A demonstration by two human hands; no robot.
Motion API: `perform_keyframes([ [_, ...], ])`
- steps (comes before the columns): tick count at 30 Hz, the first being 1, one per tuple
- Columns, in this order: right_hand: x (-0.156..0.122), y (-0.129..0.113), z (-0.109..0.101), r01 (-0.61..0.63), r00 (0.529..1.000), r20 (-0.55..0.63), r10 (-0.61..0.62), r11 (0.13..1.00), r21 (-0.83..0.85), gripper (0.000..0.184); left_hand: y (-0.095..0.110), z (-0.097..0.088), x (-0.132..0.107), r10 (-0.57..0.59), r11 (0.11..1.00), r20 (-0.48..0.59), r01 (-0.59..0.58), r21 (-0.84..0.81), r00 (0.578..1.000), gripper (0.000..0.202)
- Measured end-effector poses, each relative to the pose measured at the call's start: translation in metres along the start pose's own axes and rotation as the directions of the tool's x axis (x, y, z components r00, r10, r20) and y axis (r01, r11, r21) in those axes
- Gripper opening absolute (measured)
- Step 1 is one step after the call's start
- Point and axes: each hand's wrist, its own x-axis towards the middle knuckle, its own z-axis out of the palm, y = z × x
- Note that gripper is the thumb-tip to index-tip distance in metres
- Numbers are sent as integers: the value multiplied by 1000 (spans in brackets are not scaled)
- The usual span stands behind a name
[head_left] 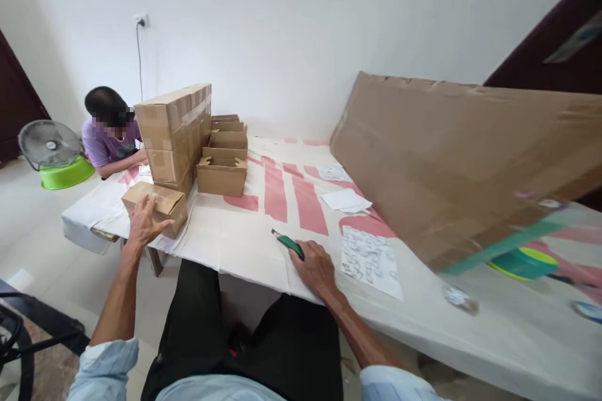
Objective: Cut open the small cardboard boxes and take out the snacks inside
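My left hand [143,220] lies with fingers spread on a small closed cardboard box [155,205] at the near left corner of the table [244,244]. My right hand [316,268] rests on the table's near edge, fingers closed round a green-handled utility knife [289,242] whose blade tip points to the far left. A printed sheet of small labels [370,260] lies just right of that hand.
A stack of taped cartons [174,135] and several open small boxes [223,166] stand at the far left. A large flat cardboard sheet [451,163] leans on the right. Another person [110,135] sits at the far left end beside a fan [49,144]. Loose papers [345,200] lie mid-table.
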Motion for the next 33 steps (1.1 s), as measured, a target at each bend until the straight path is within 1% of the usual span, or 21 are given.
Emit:
perform_keyframes([
  [2, -2, 3, 2, 15, 1000, -2, -15, 1000, 2, 26, 1, 3, -2, -3, 1000, 33, 2, 7, 999, 87],
  [3, -3, 5, 3, 17, 1000, -3, -17, 1000, 4, 27, 2, 6, -2, -3, 1000, 32, 3, 5, 999, 85],
  [8, -4, 10, 6, 8, 1000, 1, -9, 999, 36, 30, 6, 22, -7, -1, 999, -68, -2, -53, 998, 72],
  [11, -3, 11, 8, -6, 1000, -5, 7, 998, 59, 30, 16, 31, -18, -4, 996, -112, -6, -85, 994, 71],
  [12, -3, 11, 8, -8, 1000, -6, 9, 998, 65, 30, 20, 33, -22, 4, 995, -119, -15, -95, 993, 72],
  [14, -3, 11, 7, -9, 1000, -9, 9, 997, 74, 29, 27, 35, -28, 55, 990, -118, -70, -126, 991, 72],
  [16, -4, 9, 6, -6, 1000, -14, 7, 997, 80, 29, 28, 33, -27, 92, 976, -137, -117, -184, 986, 69],
  [17, -4, 9, 6, -4, 1000, -18, 5, 997, 82, 29, 25, 31, -24, 62, 969, -170, -101, -226, 983, 67],
  [18, -4, 8, 6, -3, 1000, -22, 4, 997, 82, 29, 19, 28, -18, -16, 957, -208, -46, -287, 978, 67],
  [19, -4, 8, 5, -2, 1000, -25, 4, 997, 83, 29, 11, 25, -11, -127, 933, -237, 35, -358, 963, 67],
  [20, -4, 8, 5, -1, 1000, -29, 4, 997, 83, 30, 2, 22, -3, -250, 892, -244, 126, -433, 937, 69],
  [21, -4, 8, 5, -1, 999, -32, 4, 997, 83, 30, -7, 19, 6, -345, 838, -211, 199, -508, 914, 71],
  [22, -4, 8, 6, 0, 999, -36, 3, 996, 84, 30, -15, 18, 13, -389, 801, -173, 240, -549, 905, 71],
  [23, -3, 8, 7, 4, 999, -41, 0, 996, 86, 30, -22, 17, 18, -407, 772, -132, 263, -579, 904, 69],
  [25, -3, 8, 8, 12, 999, -51, -8, 996, 90, 31, -27, 20, 21, -389, 750, -76, 267, -605, 918, 64],
  [27, -3, 8, 8, 21, 998, -62, -15, 996, 92, 33, -20, 27, 13, -365, 738, -51, 256, -624, 930, 62],
  [30, -4, 7, 6, 29, 997, -68, -23, 995, 98, 33, 5, 40, -15, -307, 729, -38, 210, -651, 951, 64],
  [33, -6, 7, 2, 32, 998, -63, -25, 994, 102, 35, 28, 52, -40, -157, 693, 26, 129, -710, 987, 63],
])
